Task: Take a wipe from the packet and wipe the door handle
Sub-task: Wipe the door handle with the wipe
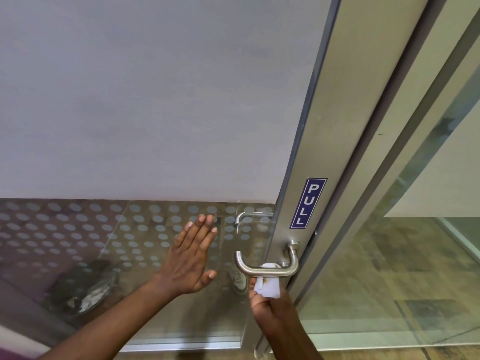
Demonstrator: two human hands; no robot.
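Wipe (pixel 268 286) is pressing under the door handle (pixel 267 269), clenched in the right hand (pixel 270 304), while the left hand (pixel 191 258) is lying flat and released beside it.

Door handle (pixel 270 268): steel lever, 5 o'clock.
Wipe (pixel 268 285): white, bunched against lever's underside.
Right hand (pixel 270 302): clutching wipe.
Left hand (pixel 192 258): flat on glass (pixel 145 242), 6 o'clock.

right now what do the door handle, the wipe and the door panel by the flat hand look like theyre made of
Door handle: looks like brushed stainless steel; grey satin sheen with soft highlights.
Wipe: thin white nonwoven or paper sheet, judging by how it bunches in the right hand; whether it is damp cannot be told.
Door panel: glass with frosted dots; the floor shows through behind the left hand. Its frame looks like matte aluminium.
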